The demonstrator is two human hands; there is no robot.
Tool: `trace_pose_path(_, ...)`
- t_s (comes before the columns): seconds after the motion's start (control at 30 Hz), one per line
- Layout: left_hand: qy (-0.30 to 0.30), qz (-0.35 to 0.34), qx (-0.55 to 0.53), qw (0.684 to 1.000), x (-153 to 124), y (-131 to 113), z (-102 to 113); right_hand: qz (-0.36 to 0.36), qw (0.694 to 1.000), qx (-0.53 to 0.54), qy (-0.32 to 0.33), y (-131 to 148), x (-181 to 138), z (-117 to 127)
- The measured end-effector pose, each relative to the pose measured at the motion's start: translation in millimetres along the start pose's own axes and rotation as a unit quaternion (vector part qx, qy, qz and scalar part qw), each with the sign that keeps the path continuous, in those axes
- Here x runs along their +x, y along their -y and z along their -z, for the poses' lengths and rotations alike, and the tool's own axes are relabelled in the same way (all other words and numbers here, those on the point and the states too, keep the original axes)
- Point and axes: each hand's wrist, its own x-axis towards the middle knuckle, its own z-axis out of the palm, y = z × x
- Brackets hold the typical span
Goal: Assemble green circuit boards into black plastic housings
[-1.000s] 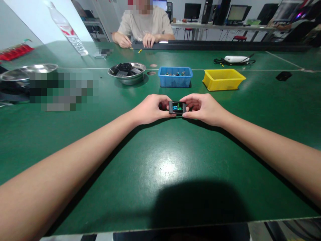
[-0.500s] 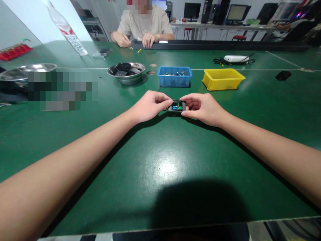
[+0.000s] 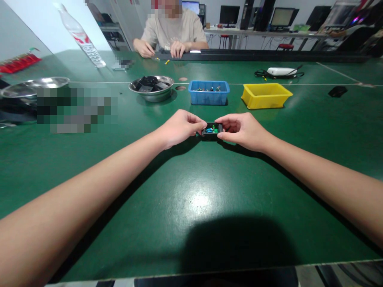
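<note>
A small black open casing (image 3: 212,130) with blue and green electronic parts inside rests low on the green table (image 3: 191,187), between both my hands. My left hand (image 3: 179,128) pinches its left end with thumb and fingers. My right hand (image 3: 243,130) pinches its right end the same way. Both arms stretch forward over the table.
Behind the hands stand a metal bowl of black parts (image 3: 151,86), a blue bin of small components (image 3: 208,92) and a yellow bin (image 3: 265,95). A second metal bowl (image 3: 32,85) and a clear bottle (image 3: 81,36) are at the left. Another person (image 3: 173,32) works at the far edge.
The casing has been tilted down from facing me to lying nearly flat on the table. Both hands stay pinched on its ends and have sunk slightly.
</note>
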Motion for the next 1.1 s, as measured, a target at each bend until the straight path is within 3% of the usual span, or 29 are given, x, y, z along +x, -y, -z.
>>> trace_pose_path(0.37,-0.024,0.15,-0.119,0.981,-5.2,-16.3,-6.7,-0.022,0.999,0.011,0.024,2.7,3.0,3.4)
trace_pose_path(0.6,-0.004,0.148,-0.18,0.972,-5.1,-13.8,-6.7,-0.017,0.999,0.023,0.023,3.4,1.1,2.6)
trace_pose_path(1.1,-0.032,0.193,-0.229,0.953,-4.2,-12.8,-8.7,-0.02,0.999,0.025,0.029,2.7,2.8,4.3)
